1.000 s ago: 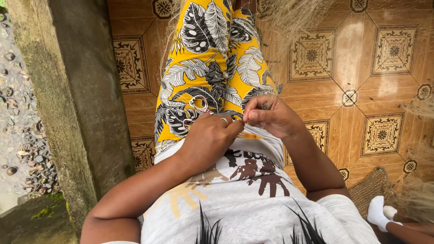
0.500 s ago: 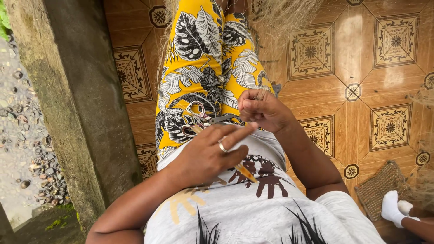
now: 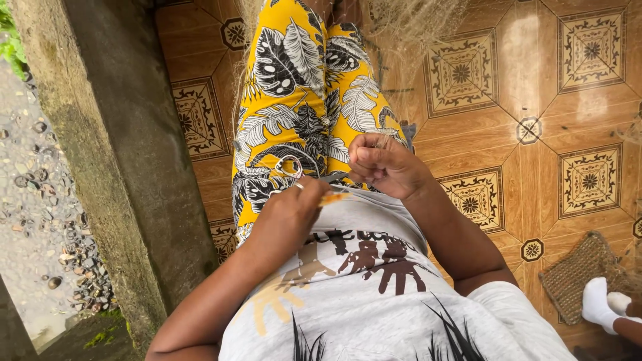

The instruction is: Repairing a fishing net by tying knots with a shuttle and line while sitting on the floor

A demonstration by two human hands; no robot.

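Note:
I sit with my legs in yellow leaf-print trousers stretched over the tiled floor. A fine pale net lies bunched beyond my knees, and thin strands of it run down to my lap. My right hand is raised above my right thigh, fingers pinched shut on those net strands. Just below and left of it, my left hand rests on my lap and holds a small orange tool whose tip points toward the right hand. Most of the tool is hidden under the fingers.
A low mossy concrete wall runs along my left, with gravel beyond it. Patterned brown floor tiles spread to the right. A woven mat and another person's white-socked foot lie at the lower right.
My left hand drew back toward my belly, then came forward again with the orange tool. My right hand lifted slightly and stays pinched on the net strands.

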